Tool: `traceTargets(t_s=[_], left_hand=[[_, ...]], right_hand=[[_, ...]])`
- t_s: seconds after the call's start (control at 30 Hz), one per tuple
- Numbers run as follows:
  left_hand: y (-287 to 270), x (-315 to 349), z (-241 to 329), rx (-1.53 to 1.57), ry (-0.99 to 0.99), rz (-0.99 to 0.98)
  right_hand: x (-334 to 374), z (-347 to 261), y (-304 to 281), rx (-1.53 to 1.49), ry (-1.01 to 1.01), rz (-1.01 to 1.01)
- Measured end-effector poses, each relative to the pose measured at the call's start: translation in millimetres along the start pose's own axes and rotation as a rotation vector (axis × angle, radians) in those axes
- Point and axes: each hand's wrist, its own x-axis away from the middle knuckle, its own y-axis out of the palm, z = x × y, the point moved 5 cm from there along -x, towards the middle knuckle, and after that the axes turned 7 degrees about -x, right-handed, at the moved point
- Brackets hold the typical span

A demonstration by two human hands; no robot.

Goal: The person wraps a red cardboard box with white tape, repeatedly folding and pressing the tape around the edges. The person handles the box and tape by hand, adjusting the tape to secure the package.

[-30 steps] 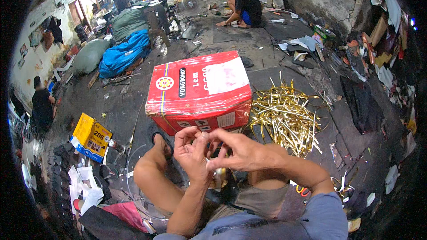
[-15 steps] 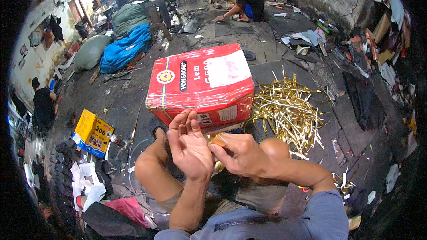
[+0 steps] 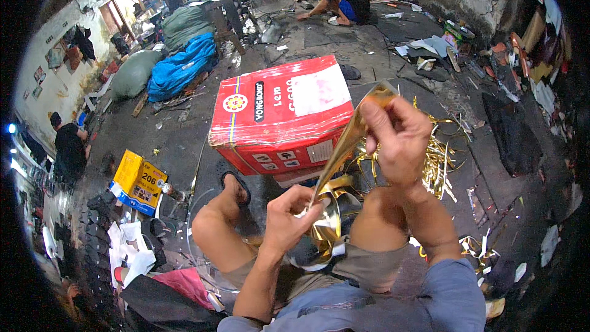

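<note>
Gold strip (image 3: pixel 344 147) stretched taut: right hand (image 3: pixel 399 138) pinches top, left hand (image 3: pixel 289 221) clamps bottom.

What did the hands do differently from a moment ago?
The right hand has lifted up and away, pulling a shiny gold strip out long. The left hand stayed low, pinching the strip's other end by the gold roll. The red box and the pile of gold strips stayed put.
</note>
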Motion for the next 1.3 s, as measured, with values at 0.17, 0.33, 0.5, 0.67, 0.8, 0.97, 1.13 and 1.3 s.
traceTargets(t_s=[0.17,0.33,0.5,0.67,0.8,0.97,1.13,1.3], left_hand=[[37,26,-38,-0.796,-0.052,-0.446],[60,60,-100,-0.722,-0.063,-0.656],[15,-7,41,0.214,0.328,-0.003],[17,-2,39,0.339,0.138,-0.01],[38,26,0,-0.17,0.214,-0.061],[65,87,-80,-0.555,0.11,-0.37],[15,53,-25,-0.116,0.124,-0.106],[-4,-41,56,0.858,0.302,-0.346]], right_hand=[[-61,-33,-62,-0.227,-0.223,0.394],[-74,-48,-49,0.265,-0.04,-0.18],[7,-12,22,0.177,0.092,-1.039],[-10,-20,6,0.13,0.199,-0.325],[-70,-28,-73,-0.299,0.048,0.245],[-132,-37,-153,-0.46,-0.167,0.631],[-80,-55,-62,0.415,0.276,-0.376],[6,-16,39,0.262,0.625,-1.172]])
